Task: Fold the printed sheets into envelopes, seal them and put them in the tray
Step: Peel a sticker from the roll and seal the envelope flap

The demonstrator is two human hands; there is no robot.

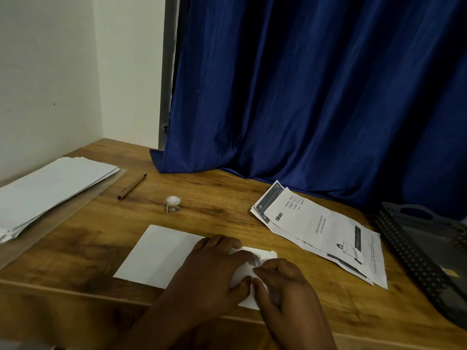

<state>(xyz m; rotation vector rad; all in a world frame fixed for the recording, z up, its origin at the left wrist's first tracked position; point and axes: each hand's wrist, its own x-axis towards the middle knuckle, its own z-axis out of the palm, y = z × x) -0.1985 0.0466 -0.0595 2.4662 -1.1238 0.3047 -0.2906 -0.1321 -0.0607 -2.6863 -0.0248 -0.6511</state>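
Note:
A white envelope (161, 253) lies flat near the table's front edge. At its right end a folded printed sheet (262, 256) shows between my hands. My left hand (212, 269) lies over the envelope's right part, fingers stretched onto the paper. My right hand (283, 286) sits just right of it with its fingers bent down on the folded sheet; how it holds the paper is hidden. A pile of printed sheets (326, 233) lies to the right. The dark perforated tray (404, 251) stands at the far right edge. A small roll of stickers (172, 204) stands behind the envelope.
A stack of white envelopes (50, 190) lies at the left on a clear sheet. A brown pen (132, 186) lies beside it. A blue curtain (316, 97) hangs along the back and rests on the wooden table (101, 223).

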